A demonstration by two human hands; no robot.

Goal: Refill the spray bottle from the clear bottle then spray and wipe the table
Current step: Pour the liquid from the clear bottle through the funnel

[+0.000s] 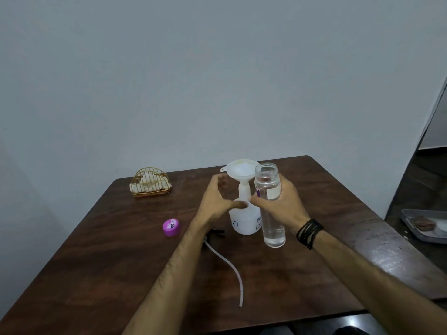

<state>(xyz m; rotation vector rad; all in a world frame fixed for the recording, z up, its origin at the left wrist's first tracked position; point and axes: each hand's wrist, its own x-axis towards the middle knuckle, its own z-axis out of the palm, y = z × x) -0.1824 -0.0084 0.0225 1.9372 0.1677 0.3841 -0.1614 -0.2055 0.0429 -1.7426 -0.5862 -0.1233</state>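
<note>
Beside the funnel (242, 170) seated in the spray bottle (244, 220), my right hand (280, 205) gripped the uncapped clear bottle (270, 204) upright; my left hand (217, 199), open, steadied the spray bottle. Pouring seemingly came next: tilt its mouth over the funnel.

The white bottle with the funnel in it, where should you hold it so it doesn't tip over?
Grip the white bottle around its wide round body, coming from its left, probably best with the left hand, which is already there. The funnel sits tall in the narrow neck, making it top-heavy, and the clear bottle in the right hand blocks its right.
</note>
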